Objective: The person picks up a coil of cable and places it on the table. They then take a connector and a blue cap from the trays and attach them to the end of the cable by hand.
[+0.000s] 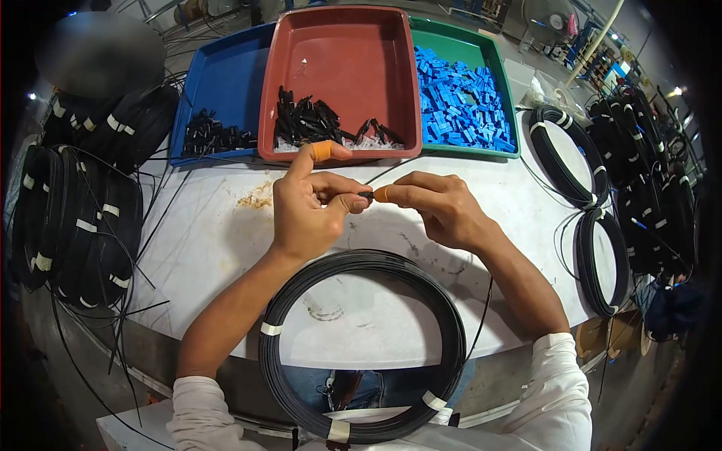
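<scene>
Near the middle of the white table, my left hand [312, 210] pinches a small black connector [366, 195] between thumb and a finger, its index finger raised with orange tape on it. My right hand [440, 203] is closed at the connector's right end, orange tape on a fingertip; what it grips there is too small to make out. A thin black cable runs up and right from behind the fingertips. Below both hands lies a large black cable coil [364, 259] bound with white tape, overhanging the table's front edge.
Behind the hands stand a blue tray [226, 75] with black parts, a red tray [342, 52] with black parts and clear pieces, and a green tray [451, 41] with blue clips. Cable coils [83, 218] hang at left; more coils [568, 154] lie at right.
</scene>
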